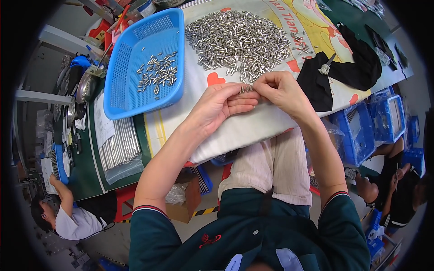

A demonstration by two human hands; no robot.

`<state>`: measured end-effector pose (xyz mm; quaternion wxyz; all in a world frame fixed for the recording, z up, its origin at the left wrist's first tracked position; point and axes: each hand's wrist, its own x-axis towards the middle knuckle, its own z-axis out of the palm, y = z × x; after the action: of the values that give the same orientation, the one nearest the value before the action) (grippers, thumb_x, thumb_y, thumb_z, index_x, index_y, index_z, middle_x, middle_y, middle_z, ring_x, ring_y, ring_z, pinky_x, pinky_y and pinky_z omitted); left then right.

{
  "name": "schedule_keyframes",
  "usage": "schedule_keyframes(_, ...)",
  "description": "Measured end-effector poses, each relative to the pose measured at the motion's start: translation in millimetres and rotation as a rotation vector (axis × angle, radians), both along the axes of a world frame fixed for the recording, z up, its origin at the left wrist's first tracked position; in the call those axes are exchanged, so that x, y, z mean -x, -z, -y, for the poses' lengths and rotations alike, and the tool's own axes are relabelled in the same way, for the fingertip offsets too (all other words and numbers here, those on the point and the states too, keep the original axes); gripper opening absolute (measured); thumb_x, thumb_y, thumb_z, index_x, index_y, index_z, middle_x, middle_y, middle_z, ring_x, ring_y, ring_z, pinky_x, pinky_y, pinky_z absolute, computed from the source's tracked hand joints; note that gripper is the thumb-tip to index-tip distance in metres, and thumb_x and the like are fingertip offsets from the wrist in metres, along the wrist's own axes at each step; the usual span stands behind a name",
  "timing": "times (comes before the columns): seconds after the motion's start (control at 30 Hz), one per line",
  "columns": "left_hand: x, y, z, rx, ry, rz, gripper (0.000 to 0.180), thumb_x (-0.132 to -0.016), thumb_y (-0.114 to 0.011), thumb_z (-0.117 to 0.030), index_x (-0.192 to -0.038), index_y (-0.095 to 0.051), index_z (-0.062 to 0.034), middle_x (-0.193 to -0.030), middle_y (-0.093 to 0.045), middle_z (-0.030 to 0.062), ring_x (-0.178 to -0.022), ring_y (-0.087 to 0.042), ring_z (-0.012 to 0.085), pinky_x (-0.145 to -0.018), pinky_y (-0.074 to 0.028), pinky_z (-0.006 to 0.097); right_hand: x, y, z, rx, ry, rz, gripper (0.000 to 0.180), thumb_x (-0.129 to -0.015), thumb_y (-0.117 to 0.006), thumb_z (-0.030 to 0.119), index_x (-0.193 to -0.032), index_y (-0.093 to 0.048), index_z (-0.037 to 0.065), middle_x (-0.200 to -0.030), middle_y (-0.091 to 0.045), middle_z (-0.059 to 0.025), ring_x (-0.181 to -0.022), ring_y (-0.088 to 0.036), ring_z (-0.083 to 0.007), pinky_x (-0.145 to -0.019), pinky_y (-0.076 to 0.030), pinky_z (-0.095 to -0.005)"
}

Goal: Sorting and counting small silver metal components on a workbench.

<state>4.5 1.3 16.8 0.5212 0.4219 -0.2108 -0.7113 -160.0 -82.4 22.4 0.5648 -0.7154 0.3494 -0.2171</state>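
Note:
My left hand [218,105] is turned palm up at the near side of the cloth, with a short row of small silvery metal pins [246,89] held between its thumb and fingers. My right hand [281,92] meets it from the right, thumb and forefinger pinched together at the end of that row. Whatever sits inside this pinch is hidden by the fingers. Just beyond both hands spreads a large heap of the same pointed metal pins [239,40]. To the left, a blue perforated plastic basket [121,54] holds a smaller scatter of pins [157,74].
A printed white cloth [203,148] covers the work surface. Black fabric [317,86] with a small blade-like tool [327,65] lies at right. Bagged metal rods [120,147] rest left on the green table. Blue crates [357,135] stand at right; other people sit on both sides.

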Motion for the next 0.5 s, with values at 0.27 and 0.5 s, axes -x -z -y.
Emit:
schedule_keyframes(0.27, 1.2, -0.7, 0.6, -0.005, -0.007, -0.006, 0.025, -0.091, -0.047, -0.013, -0.102, -0.053, 0.0086, -0.091, -0.063, 0.0193, -0.087, -0.064, 0.0244, -0.078, -0.055, 0.031, 0.9, 7.9, -0.7, 0.138, 0.068, 0.05, 0.019, -0.077, -0.061, 0.014, -0.079, -0.063, -0.004, -0.064, -0.058, -0.0018, -0.058, -0.047, -0.0055, -0.054, -0.041, -0.0217)
schedule_keyframes(0.5, -1.8, 1.8, 0.0, -0.004, -0.01, -0.035, 0.027, -0.092, -0.045, -0.014, -0.103, -0.052, 0.01, -0.094, -0.062, 0.0201, -0.089, -0.064, 0.0253, -0.079, -0.054, 0.032, -2.0, 7.2, -3.1, 0.137, 0.048, 0.097, 0.019, -0.078, -0.06, 0.013, -0.082, -0.064, -0.005, -0.066, -0.06, -0.0021, -0.061, -0.047, -0.0063, -0.058, -0.041, -0.0221)
